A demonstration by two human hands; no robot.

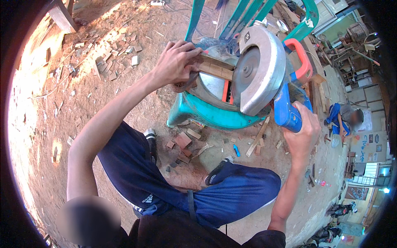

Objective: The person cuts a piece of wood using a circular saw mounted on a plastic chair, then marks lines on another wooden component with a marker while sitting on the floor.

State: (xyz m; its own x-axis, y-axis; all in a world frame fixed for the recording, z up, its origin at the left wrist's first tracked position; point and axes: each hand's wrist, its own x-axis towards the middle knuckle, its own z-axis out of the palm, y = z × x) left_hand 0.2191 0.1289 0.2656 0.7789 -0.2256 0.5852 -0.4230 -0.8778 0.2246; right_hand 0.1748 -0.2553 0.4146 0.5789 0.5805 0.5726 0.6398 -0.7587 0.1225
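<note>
A mitre saw stands before me on a green plastic chair (pixel 206 112). My right hand (pixel 305 129) is wrapped round the saw's blue handle (pixel 287 113). The round blade (pixel 245 71) sits partly under a silver guard (pixel 271 56), its edge close to the wood's right end. My left hand (pixel 177 63) holds the left end of a short wood piece (pixel 217 69), its fingers bent over the top. The wood lies across the saw's base; whether it is one piece or several side by side I cannot tell. A red-orange carrying handle (pixel 302 62) tops the saw.
Wood offcuts (pixel 184 141) lie on the dirt floor between my feet, near a small blue object (pixel 236 150). More scraps (pixel 113 56) are scattered at the far left. Long boards (pixel 318 93) lie behind the saw. A person in blue (pixel 337 118) is at the right.
</note>
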